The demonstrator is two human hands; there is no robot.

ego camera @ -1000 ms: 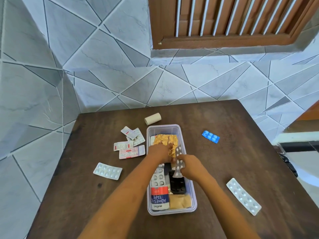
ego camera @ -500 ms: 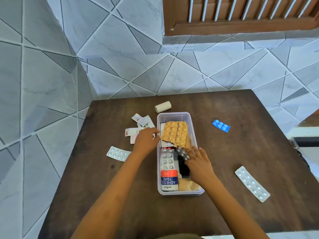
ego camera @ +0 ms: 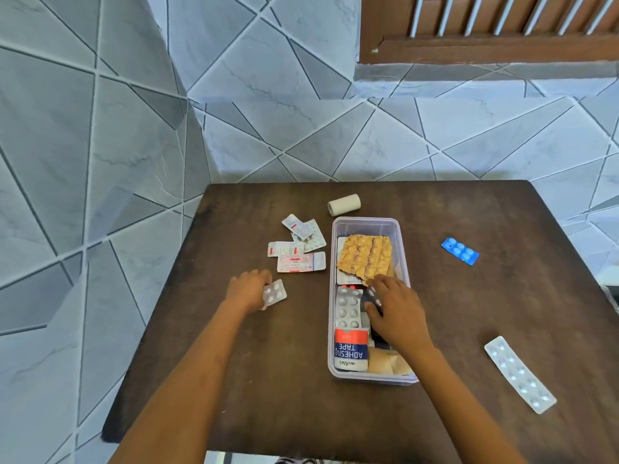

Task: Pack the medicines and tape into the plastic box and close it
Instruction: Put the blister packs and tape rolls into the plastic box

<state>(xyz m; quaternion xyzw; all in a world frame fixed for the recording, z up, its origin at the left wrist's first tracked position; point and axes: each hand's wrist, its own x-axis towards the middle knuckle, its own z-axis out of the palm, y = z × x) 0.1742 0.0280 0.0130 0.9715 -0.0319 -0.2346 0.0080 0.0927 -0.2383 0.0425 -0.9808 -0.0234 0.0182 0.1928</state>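
The move coming up turns on the left hand (ego camera: 248, 289) and the small silver blister strip (ego camera: 275, 293) under it. That hand sits on the tabletop (ego camera: 469, 313) to the left of the plastic box (ego camera: 365, 221), with a clear stretch of wood between them. Its fingers (ego camera: 262, 274) are curled over the strip's left end, gripping it. The free end, four pills showing, pokes out rightward toward the box. The strip's long axis runs roughly left to right, across the box's near-to-far length, so I'd expect it needs a turn before it lies flat inside. I can't tell whether the strip is off the wood yet.

The right hand (ego camera: 397, 313) is down inside the box near its middle, laid over a dark strip (ego camera: 372, 296). From where I stand I can't make out if it pinches that strip or just presses it.

The box is open and already well filled:
- a gold foil strip (ego camera: 366, 259) at the far end
- an adhesive tape packet (ego camera: 350, 349) at the near end

Still out on the tabletop:
- a tape roll (ego camera: 344, 204) just beyond the far rim
- a cluster of white and red strips (ego camera: 296, 252) left of the box, nearer the left hand
- a blue strip (ego camera: 459, 251) to the right of the box
- a long silver strip (ego camera: 519, 375), also to the right, nearer the right hand

No lid is in sight, so by my reckoning the packing is only part done.
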